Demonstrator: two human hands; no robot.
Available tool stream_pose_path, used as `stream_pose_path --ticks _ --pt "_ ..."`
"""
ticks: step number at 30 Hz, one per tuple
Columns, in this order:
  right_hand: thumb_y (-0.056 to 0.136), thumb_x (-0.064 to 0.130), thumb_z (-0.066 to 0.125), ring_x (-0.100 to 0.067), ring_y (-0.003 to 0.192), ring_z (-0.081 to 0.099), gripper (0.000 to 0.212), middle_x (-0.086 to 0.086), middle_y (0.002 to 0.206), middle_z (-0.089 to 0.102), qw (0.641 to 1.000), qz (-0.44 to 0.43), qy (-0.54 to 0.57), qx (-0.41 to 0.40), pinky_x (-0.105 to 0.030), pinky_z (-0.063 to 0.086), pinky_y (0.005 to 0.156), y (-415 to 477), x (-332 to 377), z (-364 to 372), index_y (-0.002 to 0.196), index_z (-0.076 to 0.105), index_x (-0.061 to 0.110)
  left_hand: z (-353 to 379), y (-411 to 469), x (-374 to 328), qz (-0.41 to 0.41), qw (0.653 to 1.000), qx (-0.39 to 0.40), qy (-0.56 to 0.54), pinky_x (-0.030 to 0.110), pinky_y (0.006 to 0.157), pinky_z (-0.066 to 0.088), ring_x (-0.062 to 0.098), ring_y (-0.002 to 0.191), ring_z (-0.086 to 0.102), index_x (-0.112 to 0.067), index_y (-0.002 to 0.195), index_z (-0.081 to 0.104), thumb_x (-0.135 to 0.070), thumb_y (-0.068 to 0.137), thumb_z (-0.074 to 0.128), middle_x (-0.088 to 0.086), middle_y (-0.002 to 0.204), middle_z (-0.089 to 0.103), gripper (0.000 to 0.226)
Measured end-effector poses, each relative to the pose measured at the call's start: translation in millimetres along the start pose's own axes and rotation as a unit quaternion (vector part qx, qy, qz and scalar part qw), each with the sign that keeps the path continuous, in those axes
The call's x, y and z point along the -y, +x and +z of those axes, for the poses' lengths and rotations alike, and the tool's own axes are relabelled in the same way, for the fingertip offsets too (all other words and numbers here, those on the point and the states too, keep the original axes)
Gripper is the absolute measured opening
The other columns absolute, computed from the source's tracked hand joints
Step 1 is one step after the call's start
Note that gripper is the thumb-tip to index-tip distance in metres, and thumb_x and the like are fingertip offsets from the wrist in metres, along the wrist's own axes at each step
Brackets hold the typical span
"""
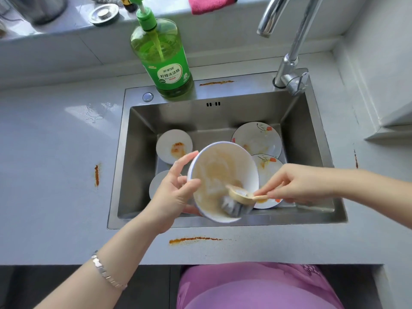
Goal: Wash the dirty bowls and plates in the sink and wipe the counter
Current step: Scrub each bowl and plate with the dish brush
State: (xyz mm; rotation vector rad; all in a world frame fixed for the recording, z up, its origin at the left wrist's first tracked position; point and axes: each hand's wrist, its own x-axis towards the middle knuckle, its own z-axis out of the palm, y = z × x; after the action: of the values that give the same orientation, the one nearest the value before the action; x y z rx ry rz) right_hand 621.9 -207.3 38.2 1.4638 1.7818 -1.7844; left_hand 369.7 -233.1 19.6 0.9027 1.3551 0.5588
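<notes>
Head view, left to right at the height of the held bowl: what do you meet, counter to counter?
Left stain → left hand → bowl → right hand → right stain.

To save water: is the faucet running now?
Off. No water stream falls from the faucet into the sink.

Bowl [218, 166]: in my left hand [174, 192], over sink [200, 117].
Brush [239, 195]: in bowl.
Plates [256, 139]: in sink, right of bowl.
Soap bottle [165, 63]: on sink rim, behind.
</notes>
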Motion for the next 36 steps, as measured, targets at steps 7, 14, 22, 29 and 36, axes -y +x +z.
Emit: stream_pose_path --ticks 7,14,22,29,36 --pt "0.087 0.043 0.052 -0.014 0.055 0.032 0.019 -0.009 0.059 0.048 1.000 -0.016 0.014 -0.006 -0.025 0.038 0.048 16 7 13 0.095 0.068 0.050 18 4 -5 -0.023 0.999 -0.022 0.022 0.043 0.060 0.059 0.027 0.082 0.069 -0.053 0.109 0.047 -0.006 0.093 0.049 0.024 0.100 0.063 0.050" --pt "0.092 0.038 0.050 -0.008 0.061 0.056 0.023 0.026 0.062 0.059 0.994 0.025 -0.081 -0.070 -0.019 0.048 0.062 9 -5 2 0.105 0.067 0.046 12 5 -7 -0.031 0.999 -0.031 -0.003 0.041 0.055 0.058 0.022 0.071 0.070 -0.049 0.116 0.048 -0.009 0.093 0.051 0.008 0.085 0.070 0.046" --pt "0.092 0.036 0.050 -0.006 0.057 0.050 0.022 0.018 0.060 0.064 0.992 0.032 -0.081 -0.089 -0.018 0.047 0.059 13 -5 3 0.101 0.067 0.047 16 10 -13 -0.061 0.996 -0.059 -0.012 0.046 0.059 0.059 0.023 0.076 0.066 -0.046 0.122 0.046 -0.013 0.094 0.049 -0.002 0.094 0.062 0.044" --pt "0.095 0.036 0.046 -0.006 0.083 0.063 0.026 0.022 0.093 0.070 0.971 0.027 -0.195 -0.132 -0.023 0.052 0.073 11 -3 3 0.113 0.061 0.047 16 10 -13 -0.102 0.994 -0.040 0.000 0.043 0.057 0.058 0.030 0.084 0.066 -0.048 0.120 0.048 -0.015 0.090 0.051 0.005 0.112 0.057 0.044" --pt "0.097 0.028 0.040 -0.014 0.070 0.046 0.039 0.015 0.071 0.054 0.919 -0.051 -0.283 -0.269 -0.024 0.033 0.053 18 -15 1 0.125 0.047 0.054 17 9 -15 -0.127 0.991 -0.001 0.031 0.036 0.059 0.058 0.019 0.070 0.070 -0.047 0.120 0.048 -0.018 0.089 0.051 0.003 0.099 0.063 0.043"
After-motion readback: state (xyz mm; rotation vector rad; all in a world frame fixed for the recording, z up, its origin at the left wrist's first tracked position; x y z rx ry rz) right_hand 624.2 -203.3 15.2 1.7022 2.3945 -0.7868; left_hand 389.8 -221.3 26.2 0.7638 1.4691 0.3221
